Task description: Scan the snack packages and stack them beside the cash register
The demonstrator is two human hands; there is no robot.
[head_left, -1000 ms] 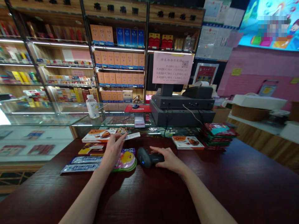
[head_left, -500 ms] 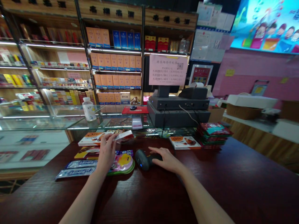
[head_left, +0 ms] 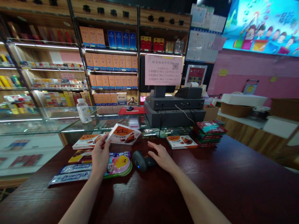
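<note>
My left hand grips a white and orange Dove chocolate box by its left end, tilted with the printed face toward me. Fingers apart, my right hand hovers at the handle of a black barcode scanner lying on the table; whether it touches is unclear. Below my left hand are a pink pouch with a yellow duck, blue-white long packets and a yellow-brown packet, partly covered by my wrist. Behind it lies another Dove box.
A third Dove box lies right of centre, beside a stack of red and green packets. The cash register stands behind them. A bottle stands on the glass counter at back left.
The Dove box in my left hand has turned from edge-on to showing its printed front. My right hand's fingers have straightened beside the scanner. The view has shifted slightly right.
</note>
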